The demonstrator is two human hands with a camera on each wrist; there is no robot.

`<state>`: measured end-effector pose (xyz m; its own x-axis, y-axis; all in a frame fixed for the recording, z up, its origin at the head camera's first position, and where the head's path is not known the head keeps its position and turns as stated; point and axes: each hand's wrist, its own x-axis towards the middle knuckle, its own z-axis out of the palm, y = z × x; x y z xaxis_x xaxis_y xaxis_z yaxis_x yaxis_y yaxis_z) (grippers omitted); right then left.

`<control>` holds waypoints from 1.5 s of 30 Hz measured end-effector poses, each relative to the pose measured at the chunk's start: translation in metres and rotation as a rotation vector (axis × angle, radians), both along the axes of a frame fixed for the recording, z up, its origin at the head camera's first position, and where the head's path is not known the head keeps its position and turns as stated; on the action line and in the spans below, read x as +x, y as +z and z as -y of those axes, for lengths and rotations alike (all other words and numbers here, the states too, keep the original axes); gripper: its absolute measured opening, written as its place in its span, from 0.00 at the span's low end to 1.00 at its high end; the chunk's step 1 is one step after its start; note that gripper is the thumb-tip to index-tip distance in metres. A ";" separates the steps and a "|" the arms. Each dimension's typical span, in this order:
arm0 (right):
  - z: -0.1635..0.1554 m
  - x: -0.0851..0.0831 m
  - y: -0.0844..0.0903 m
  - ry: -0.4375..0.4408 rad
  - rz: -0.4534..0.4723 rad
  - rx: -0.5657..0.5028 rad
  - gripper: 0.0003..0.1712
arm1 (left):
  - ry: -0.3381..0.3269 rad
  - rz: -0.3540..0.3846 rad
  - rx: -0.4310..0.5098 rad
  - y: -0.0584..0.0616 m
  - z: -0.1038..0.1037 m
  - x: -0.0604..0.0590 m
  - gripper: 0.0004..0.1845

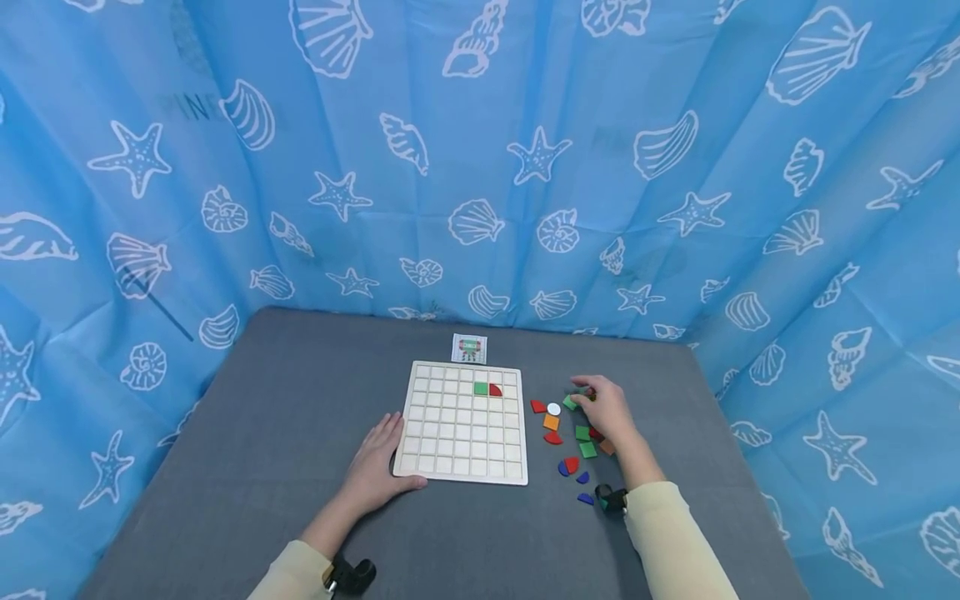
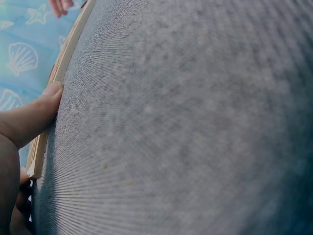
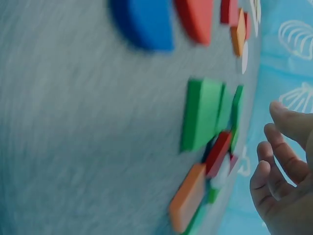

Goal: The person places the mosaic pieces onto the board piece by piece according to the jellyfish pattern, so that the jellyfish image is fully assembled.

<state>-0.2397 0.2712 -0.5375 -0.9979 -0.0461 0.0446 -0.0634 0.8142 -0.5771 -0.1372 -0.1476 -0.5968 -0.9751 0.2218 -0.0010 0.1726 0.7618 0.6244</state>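
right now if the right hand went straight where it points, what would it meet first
The right hand would probably meet the green piece just ahead, though the hand's height is unclear.

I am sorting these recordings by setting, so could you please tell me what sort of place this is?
Probably a tabletop play or recording area, judging by the shell-patterned curtain behind the grey table, with a white board and small coloured pieces on it.
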 end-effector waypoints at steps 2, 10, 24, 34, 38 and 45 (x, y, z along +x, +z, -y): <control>-0.005 -0.001 -0.002 -0.017 0.020 0.016 0.20 | 0.004 -0.007 0.006 -0.001 0.000 0.000 0.65; -0.014 -0.007 -0.007 -0.002 0.063 0.129 0.22 | 0.003 -0.045 0.006 0.000 0.001 -0.001 0.65; -0.015 -0.009 -0.007 -0.046 0.088 0.226 0.19 | 0.005 -0.021 -0.005 -0.002 -0.001 -0.001 0.65; -0.001 -0.007 0.000 -0.033 0.016 0.125 0.18 | 0.014 -0.017 -0.025 -0.002 0.001 0.000 0.66; 0.010 -0.004 0.010 -0.005 -0.015 0.103 0.18 | 0.007 -0.030 -0.034 -0.003 0.002 -0.001 0.65; 0.030 -0.001 0.023 0.018 -0.033 0.084 0.18 | 0.000 -0.019 -0.022 -0.002 0.000 -0.001 0.65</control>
<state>-0.2406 0.2414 -0.5145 -0.9949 -0.0692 0.0728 -0.0966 0.8582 -0.5042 -0.1378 -0.1481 -0.5990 -0.9750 0.2220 0.0125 0.1843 0.7753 0.6041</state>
